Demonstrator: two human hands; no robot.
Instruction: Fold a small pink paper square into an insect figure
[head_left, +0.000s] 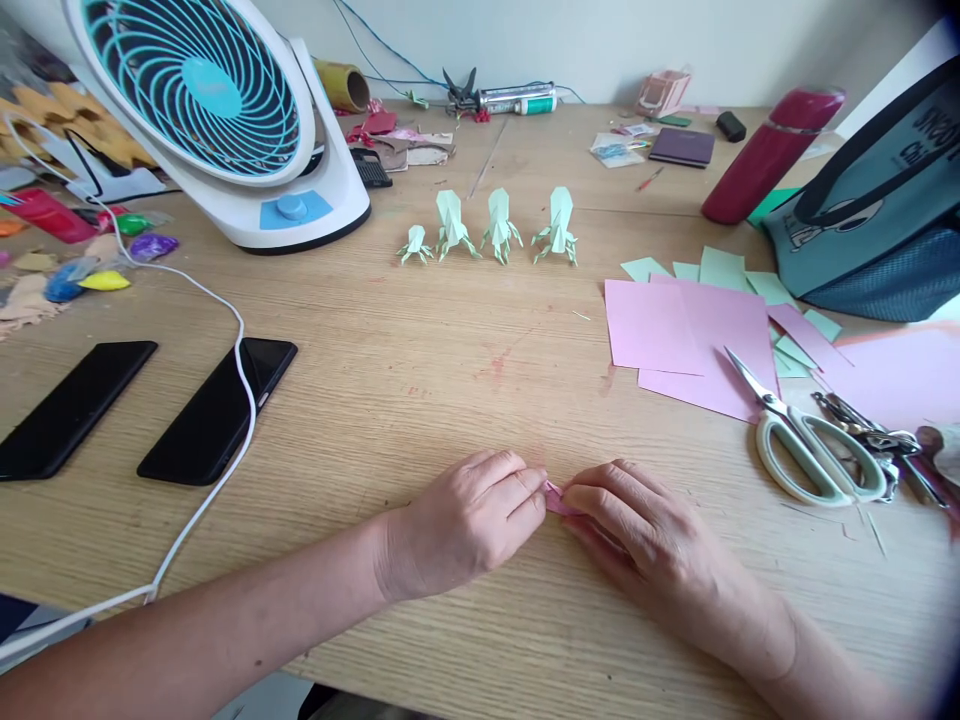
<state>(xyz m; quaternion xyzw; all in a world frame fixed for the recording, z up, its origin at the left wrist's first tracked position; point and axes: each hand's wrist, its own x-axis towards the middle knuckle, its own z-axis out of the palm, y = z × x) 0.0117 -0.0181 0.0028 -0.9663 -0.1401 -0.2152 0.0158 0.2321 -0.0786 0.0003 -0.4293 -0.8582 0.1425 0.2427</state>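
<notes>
Standing at the far left is one fan; the right side holds one bag, one red flask and one pair of scissors, while two black phones lie at left and four pale green folded figures form a far row. The fan's top and the bag's right side are cut off, the overlapping green scraps resist counting, and one small pink paper piece is mostly covered. It sits at the near middle between the left hand and right hand, each pinching one end.
</notes>
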